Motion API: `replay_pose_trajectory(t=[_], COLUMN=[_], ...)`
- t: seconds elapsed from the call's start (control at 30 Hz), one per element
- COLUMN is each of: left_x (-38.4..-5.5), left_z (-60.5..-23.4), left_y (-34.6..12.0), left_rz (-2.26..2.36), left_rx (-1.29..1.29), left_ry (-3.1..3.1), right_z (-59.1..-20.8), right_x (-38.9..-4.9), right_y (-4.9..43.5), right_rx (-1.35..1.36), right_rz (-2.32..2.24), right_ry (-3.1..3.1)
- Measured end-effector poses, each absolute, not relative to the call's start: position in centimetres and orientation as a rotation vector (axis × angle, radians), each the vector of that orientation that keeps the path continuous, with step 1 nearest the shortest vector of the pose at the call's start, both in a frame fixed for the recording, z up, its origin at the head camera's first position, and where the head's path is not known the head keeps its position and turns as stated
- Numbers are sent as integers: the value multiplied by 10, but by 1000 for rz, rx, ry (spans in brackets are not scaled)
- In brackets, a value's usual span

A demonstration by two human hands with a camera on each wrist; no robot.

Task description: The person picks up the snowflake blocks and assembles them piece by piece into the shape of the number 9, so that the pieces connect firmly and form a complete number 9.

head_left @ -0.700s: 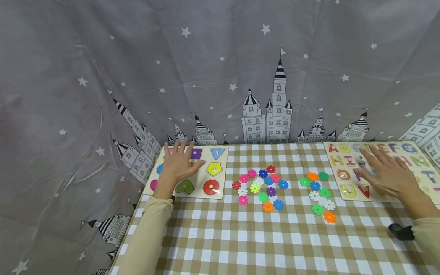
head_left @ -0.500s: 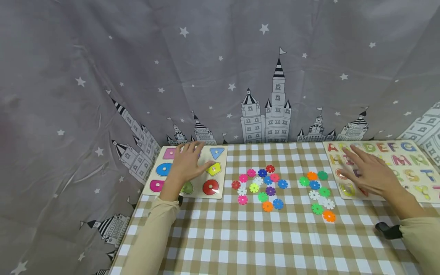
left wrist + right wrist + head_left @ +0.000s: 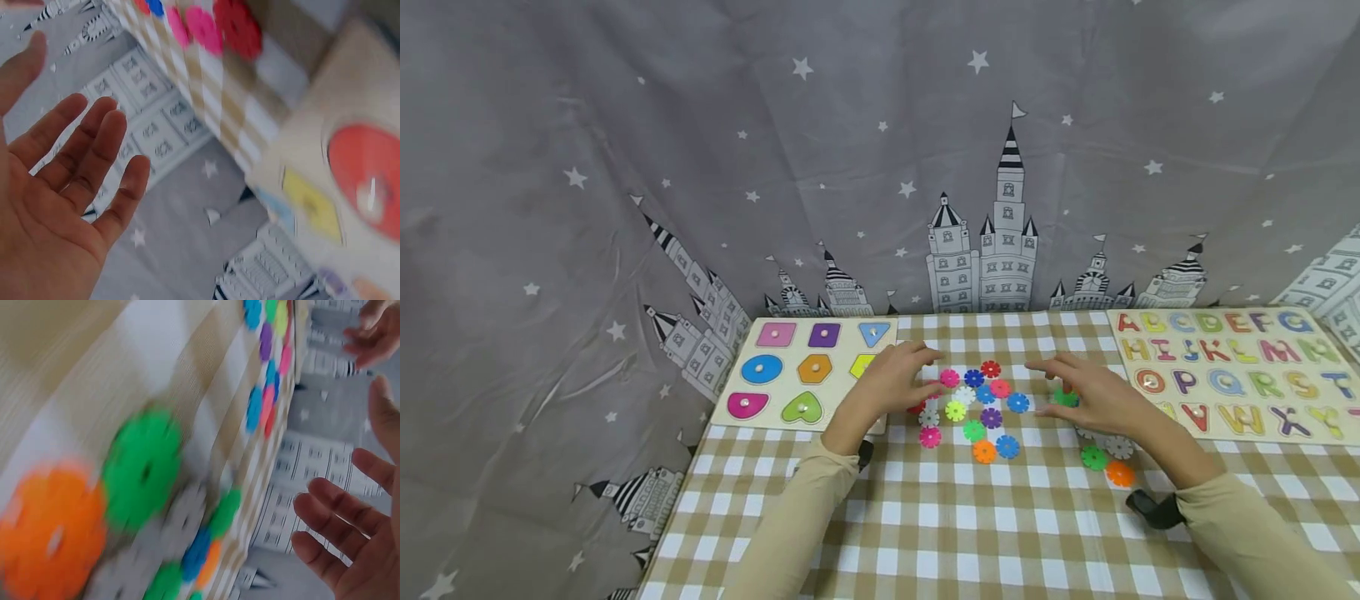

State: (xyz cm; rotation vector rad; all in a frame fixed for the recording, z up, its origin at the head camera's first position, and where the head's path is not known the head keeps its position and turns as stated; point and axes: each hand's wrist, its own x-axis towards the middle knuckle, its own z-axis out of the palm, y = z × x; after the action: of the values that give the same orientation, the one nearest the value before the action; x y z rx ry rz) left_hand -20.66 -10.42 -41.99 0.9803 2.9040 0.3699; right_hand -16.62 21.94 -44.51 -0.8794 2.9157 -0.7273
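My left hand [image 3: 883, 385] hovers at the left side of a group of notched plastic discs, such as a purple disc [image 3: 991, 418], with its fingers relaxed and nothing held. In the left wrist view the palm of this left hand [image 3: 62, 200] shows, apart from a red disc [image 3: 237, 28]. My right hand [image 3: 1101, 402] is over a second, curved row of discs and partly hides it; an orange disc [image 3: 1120, 474] shows at the row's near end. The right wrist view has the right hand [image 3: 350, 531] empty, fingers loosely bent, beyond a blurred green disc [image 3: 142, 470].
A wooden shape puzzle board [image 3: 799, 348] lies at the left, its right part behind my left hand. At the right lies an alphabet puzzle board [image 3: 1247, 406]. Both are on a checked tablecloth [image 3: 951, 533]. Behind the table hangs a grey curtain [image 3: 850, 150] with castles and stars.
Both hands have moved inward: the left from above the shape board to the right, the right from above the alphabet board to the left. The discs and boards look unmoved.
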Motion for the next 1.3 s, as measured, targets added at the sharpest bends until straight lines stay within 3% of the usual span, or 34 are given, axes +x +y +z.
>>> replay_pose_trajectory(t=[0.4,1.3], left_x=[-199,-194], left_z=[-441,-470], left_y=[-74,-67], left_rz=[355,417], left_rx=[879,796], left_ry=[2776,2765], right_z=[-464,-482], right_x=[-165,-154], right_y=[180,169], right_rx=[-906,-878], right_rz=[-804,-735], right_ry=[2665,2666])
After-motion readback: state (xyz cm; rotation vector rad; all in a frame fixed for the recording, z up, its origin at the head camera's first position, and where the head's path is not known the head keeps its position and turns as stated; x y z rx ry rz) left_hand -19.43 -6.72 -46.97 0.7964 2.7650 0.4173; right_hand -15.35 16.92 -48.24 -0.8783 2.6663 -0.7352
